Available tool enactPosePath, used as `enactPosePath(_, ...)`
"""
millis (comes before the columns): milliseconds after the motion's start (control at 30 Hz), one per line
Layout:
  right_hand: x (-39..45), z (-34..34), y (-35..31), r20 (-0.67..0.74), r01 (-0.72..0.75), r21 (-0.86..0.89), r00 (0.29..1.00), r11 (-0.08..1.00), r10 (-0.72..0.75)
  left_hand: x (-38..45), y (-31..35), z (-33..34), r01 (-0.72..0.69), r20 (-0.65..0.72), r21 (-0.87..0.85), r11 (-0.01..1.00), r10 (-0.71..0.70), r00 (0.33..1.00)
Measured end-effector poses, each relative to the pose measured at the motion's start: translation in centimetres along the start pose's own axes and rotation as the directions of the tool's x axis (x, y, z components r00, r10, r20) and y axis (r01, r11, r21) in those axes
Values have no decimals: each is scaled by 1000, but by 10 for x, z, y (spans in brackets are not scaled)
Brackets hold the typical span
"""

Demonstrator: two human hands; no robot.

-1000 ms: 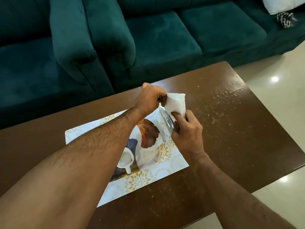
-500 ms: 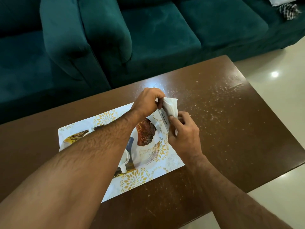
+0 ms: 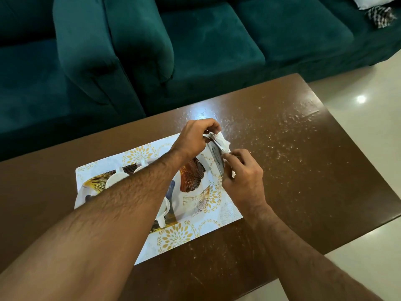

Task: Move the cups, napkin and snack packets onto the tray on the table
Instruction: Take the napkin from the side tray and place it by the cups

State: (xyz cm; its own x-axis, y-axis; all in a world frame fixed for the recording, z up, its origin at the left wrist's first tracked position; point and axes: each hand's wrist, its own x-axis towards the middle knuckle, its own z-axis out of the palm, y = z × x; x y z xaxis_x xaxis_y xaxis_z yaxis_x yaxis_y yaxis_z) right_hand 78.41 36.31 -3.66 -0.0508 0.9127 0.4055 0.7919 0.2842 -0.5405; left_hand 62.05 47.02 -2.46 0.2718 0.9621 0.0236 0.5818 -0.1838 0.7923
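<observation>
A teal upholstered sofa [image 3: 195, 46] fills the 9 to 1 o'clock band of the view, with a white cushion [image 3: 366, 2] and a checked cloth [image 3: 380, 16] lying on it at 1 o'clock. A pale glossy floor [image 3: 358, 88] shows at 3 o'clock. Below the sofa stands a dark brown table [image 3: 303, 170], its top speckled with light crumbs towards 2 o'clock. No brand, label or readable writing can be made out. On the table at 8 o'clock lies a flat rectangular tray [image 3: 178, 235], white with gold floral edging and fan-shaped leaf prints. White cups [image 3: 116, 179] stand on the tray, partly hidden beneath the left forearm; their contents cannot be seen. Above the tray's 1 o'clock corner, the left hand [image 3: 195, 137] pinches the upper end of a crumpled white napkin [image 3: 222, 142] with curled fingers. The right hand [image 3: 240, 172], just beside it, grips the napkin's lower end together with a shiny silver snack packet [image 3: 217, 157], held tilted over the tray's edge.
</observation>
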Motion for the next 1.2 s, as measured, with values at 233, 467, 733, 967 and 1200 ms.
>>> enactPosePath(233,-1,3,1,-11,-16,4,1000,1000,16,-2,-3,2,-12,18,59,998,11,1000)
enactPosePath(467,0,4,0,1,-27,-10,1000,1000,27,-6,2,-1,-14,29,75,997,12,1000)
enactPosePath(733,6,-3,-17,-78,6,-168,997,986,-19,-22,10,-13,-25,-61,139,990,34,998)
enactPosePath(967,22,4,-55,-64,114,-237,989,965,-132,-68,10,-52,-1,-224,439,899,110,968)
enactPosePath(1200,22,42,-127,182,220,-254,967,942,-177,-151,-16,-115,115,-315,569,814,87,945)
